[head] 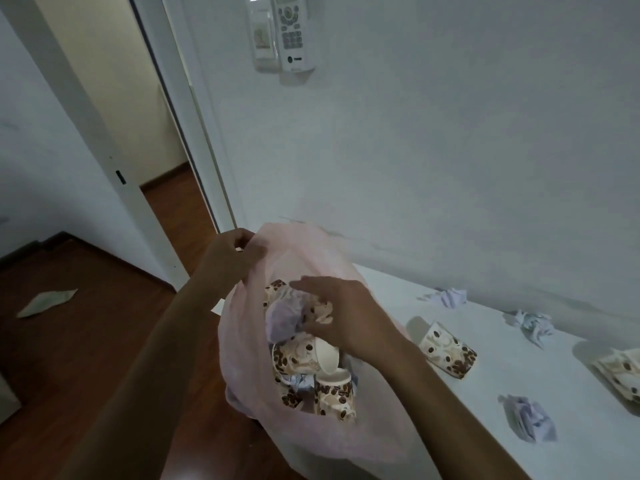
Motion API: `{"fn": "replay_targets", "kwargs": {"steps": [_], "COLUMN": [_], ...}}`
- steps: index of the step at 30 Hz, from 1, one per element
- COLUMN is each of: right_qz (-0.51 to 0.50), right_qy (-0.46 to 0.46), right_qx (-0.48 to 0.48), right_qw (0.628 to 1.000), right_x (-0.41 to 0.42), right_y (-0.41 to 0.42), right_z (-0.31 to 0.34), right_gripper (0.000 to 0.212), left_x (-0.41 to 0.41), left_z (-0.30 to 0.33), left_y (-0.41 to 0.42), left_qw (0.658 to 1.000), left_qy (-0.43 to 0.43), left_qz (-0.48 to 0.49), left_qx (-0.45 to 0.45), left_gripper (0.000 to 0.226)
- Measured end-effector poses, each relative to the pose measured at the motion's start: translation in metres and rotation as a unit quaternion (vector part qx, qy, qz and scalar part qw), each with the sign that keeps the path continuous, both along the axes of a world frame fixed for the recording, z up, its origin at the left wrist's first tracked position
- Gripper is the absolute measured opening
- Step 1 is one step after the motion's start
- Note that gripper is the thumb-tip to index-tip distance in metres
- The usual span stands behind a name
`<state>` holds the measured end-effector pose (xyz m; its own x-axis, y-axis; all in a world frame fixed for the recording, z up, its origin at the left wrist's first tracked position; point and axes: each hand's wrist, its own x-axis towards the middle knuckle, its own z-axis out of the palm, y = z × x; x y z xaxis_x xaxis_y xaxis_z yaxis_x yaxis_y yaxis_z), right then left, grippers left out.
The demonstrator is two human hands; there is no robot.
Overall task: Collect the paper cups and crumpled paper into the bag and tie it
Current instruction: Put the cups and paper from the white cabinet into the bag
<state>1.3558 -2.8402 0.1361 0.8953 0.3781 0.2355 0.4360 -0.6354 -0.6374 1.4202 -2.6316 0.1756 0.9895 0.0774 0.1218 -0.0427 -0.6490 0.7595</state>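
Observation:
A thin pink plastic bag [239, 368] hangs open at the left end of the white table [502, 441]. My left hand [230, 259] pinches the bag's far rim and holds it up. Over the bag's mouth my right hand [349, 320] hovers with spread fingers, empty, just above a coffee-bean printed paper cup [320, 311]. More such cups [334, 396] and crumpled paper [282, 318] lie inside. On the table a cup [446, 351] lies on its side, another cup [623, 372] sits at the right edge, and three crumpled paper balls [453, 297] [533, 325] [530, 422] are scattered.
The table stands against a white wall [450, 150] that carries a mounted remote [291, 32]. To the left are a door frame [194, 133], an open doorway and a dark wooden floor [86, 341] with a flat scrap of paper [46, 301].

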Motion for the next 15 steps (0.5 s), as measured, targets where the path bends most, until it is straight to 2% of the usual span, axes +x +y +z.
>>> {"fn": "replay_targets", "kwargs": {"steps": [2,3,5,6,7,9,12,15], "right_qz": [-0.103,-0.157,-0.236,-0.256,-0.266,-0.284,-0.32,-0.342], "right_qy": [-0.1,-0.112,-0.039,0.012,0.048,0.051,-0.012,-0.033], "right_qx": [-0.053,-0.082,-0.121,-0.123,-0.111,-0.034,0.078,0.112], "right_qw": [0.988,0.978,0.964,0.959,0.956,0.957,0.944,0.932], "right_x": [-0.002,-0.002,0.002,0.005,0.008,0.015,0.021,0.022], "right_y": [-0.017,-0.028,-0.054,-0.065,-0.075,-0.09,-0.104,-0.116], "right_z": [-0.007,-0.013,-0.027,-0.033,-0.038,-0.041,-0.027,-0.022], "right_gripper": [0.054,0.055,0.051,0.039,0.024,0.004,0.007,0.01], "left_x": [0.001,0.002,0.003,0.004,0.005,0.007,0.015,0.025], "left_z": [0.001,0.001,0.002,0.002,0.003,0.004,0.007,0.007], "left_y": [0.0,0.0,-0.003,-0.006,-0.008,-0.014,-0.02,-0.027], "left_qw": [1.0,1.0,1.0,0.999,0.999,0.999,0.997,0.994], "left_qy": [-0.003,-0.004,-0.01,-0.015,-0.022,-0.035,-0.054,-0.078], "left_qz": [0.012,0.018,0.025,0.027,0.027,0.026,0.037,0.043], "left_qx": [-0.011,-0.013,-0.011,-0.013,-0.017,-0.026,-0.035,-0.057], "left_gripper": [0.009,0.009,0.01,0.011,0.012,0.014,0.017,0.017]}}
